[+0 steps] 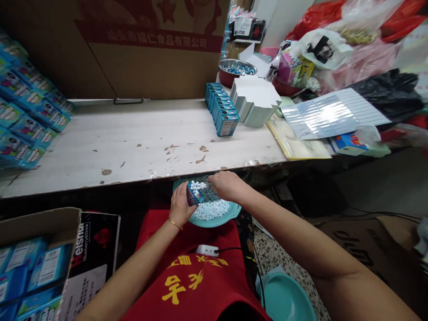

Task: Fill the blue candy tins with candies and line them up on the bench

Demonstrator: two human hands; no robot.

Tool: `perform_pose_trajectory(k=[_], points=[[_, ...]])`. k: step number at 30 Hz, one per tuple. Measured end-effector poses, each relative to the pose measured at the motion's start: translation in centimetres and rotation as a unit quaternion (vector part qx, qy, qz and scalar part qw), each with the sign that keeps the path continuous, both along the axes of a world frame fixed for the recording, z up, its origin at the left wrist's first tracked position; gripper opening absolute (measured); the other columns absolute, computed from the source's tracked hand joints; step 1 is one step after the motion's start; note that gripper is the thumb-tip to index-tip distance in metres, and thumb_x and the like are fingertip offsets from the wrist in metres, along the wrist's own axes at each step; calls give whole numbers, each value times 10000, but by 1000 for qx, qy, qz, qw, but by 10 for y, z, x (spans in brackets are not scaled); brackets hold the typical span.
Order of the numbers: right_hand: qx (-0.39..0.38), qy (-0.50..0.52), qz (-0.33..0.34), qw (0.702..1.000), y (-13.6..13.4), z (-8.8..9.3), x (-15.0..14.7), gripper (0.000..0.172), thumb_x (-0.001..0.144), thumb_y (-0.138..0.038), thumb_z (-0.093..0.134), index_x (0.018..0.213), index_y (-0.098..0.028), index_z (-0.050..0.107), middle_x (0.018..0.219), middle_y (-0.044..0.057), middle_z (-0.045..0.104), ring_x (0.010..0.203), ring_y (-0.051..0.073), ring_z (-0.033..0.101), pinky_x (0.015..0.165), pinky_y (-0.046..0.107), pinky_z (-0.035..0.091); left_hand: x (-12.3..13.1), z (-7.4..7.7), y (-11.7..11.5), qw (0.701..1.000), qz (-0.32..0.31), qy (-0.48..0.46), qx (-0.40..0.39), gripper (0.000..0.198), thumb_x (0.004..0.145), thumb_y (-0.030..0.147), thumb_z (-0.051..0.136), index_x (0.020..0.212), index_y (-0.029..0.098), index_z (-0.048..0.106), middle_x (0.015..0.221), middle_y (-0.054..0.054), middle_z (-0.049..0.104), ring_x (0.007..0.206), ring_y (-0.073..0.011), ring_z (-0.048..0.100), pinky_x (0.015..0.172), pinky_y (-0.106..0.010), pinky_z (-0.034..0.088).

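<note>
My left hand [180, 205], with a thin gold bangle at the wrist, is closed around a small blue candy box [194, 195]. The box is tilted, its open end toward my right hand. White candy pieces [198, 185] lie at that opening. My right hand [225, 185] is closed on what looks like a small clear scoop [209, 184], mostly hidden by the fingers, its front at the box's mouth. Below both hands, a turquoise basin [216, 221] holds many small white candies [211, 209] and sits at my lap, over a red apron [200, 272].
On the white worktop [150, 142] stand a row of blue boxes [222, 109] and a stack of white card [256, 98]. Blue cartons [30, 102] are piled left. A cardboard box [70, 218] of blue packs is lower left; a turquoise tub [287, 296] sits on the floor.
</note>
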State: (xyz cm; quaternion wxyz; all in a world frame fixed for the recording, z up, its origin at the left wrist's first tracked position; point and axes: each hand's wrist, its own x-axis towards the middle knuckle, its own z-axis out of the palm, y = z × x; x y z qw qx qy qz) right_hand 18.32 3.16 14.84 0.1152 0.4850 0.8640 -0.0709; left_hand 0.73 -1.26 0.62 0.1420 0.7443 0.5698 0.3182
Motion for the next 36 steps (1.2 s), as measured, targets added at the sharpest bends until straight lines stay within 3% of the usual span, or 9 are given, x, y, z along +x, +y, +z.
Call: perform_pose_trajectory(k=[8, 14, 17, 20, 24, 27, 31, 33, 36], points=[[31, 14, 20, 999, -4, 8, -10, 238, 786, -141, 413, 912, -124, 614, 859, 128, 640, 806, 232, 591, 668, 337, 437, 1, -5, 3, 999, -10, -36, 11, 850, 577, 227, 679, 1304, 173, 243, 1261, -124, 397, 1182, -281, 385, 1003, -435, 331], [10, 75, -24, 997, -14, 3, 28, 221, 804, -194, 463, 986, -187, 587, 934, 91, 616, 890, 218, 548, 750, 321, 401, 0, -7, 3, 995, -8, -98, -1, 815, 611, 258, 663, 1297, 194, 226, 1259, -118, 398, 1178, -253, 404, 973, -418, 375], [2, 75, -74, 994, -14, -29, 59, 268, 812, -225, 477, 1073, -217, 541, 1009, 75, 600, 945, 215, 530, 790, 314, 388, -6, -3, 2, 997, -31, -76, 16, 791, 616, 229, 654, 1292, 202, 244, 1264, -108, 405, 1186, -255, 397, 994, -435, 349], [-65, 39, -135, 988, -11, -85, 70, 258, 789, -168, 492, 1036, -181, 565, 1003, 116, 609, 957, 230, 537, 810, 330, 383, -16, 3, 1, 998, -2, -59, 23, 791, 603, 237, 670, 1283, 176, 271, 1243, -121, 425, 1169, -265, 408, 993, -433, 346], [-120, 70, -160, 977, -7, -161, 36, 266, 793, -142, 472, 1030, -159, 593, 1014, 136, 623, 981, 230, 549, 835, 317, 378, -31, 9, -1, 996, 57, -64, -4, 831, 576, 283, 702, 1282, 180, 275, 1224, -117, 440, 1139, -262, 432, 970, -424, 370], [-149, 134, -173, 964, -5, -198, -3, 341, 800, -182, 483, 1135, -183, 545, 1055, 95, 623, 991, 195, 556, 832, 260, 389, -42, 10, -4, 994, 82, -71, -20, 845, 573, 307, 710, 1285, 182, 272, 1229, -117, 434, 1142, -260, 433, 974, -420, 366], [-172, 225, -185, 941, -1, -214, -20, 356, 798, -183, 487, 1151, -164, 524, 1101, 71, 605, 1006, 155, 547, 840, 216, 395, -53, 9, -7, 990, 95, -97, -44, 848, 578, 337, 710, 1286, 187, 267, 1232, -120, 437, 1133, -255, 451, 962, -408, 380], [-175, 260, -184, 932, 0, -208, -10, 319, 799, -183, 485, 1112, -152, 538, 1083, 57, 610, 988, 134, 549, 840, 202, 397, -55, 9, -8, 987, 100, -108, -58, 845, 583, 347, 707, 1286, 188, 266, 1231, -121, 441, 1116, -252, 467, 949, -402, 392], [-169, 327, -183, 912, -3, -183, 14, 306, 780, -165, 489, 1083, -152, 535, 1030, 44, 618, 944, 124, 555, 827, 216, 410, -55, 8, -9, 986, 102, -114, -62, 839, 584, 346, 706, 1283, 187, 270, 1231, -123, 442, 1113, -252, 470, 949, -404, 390]])
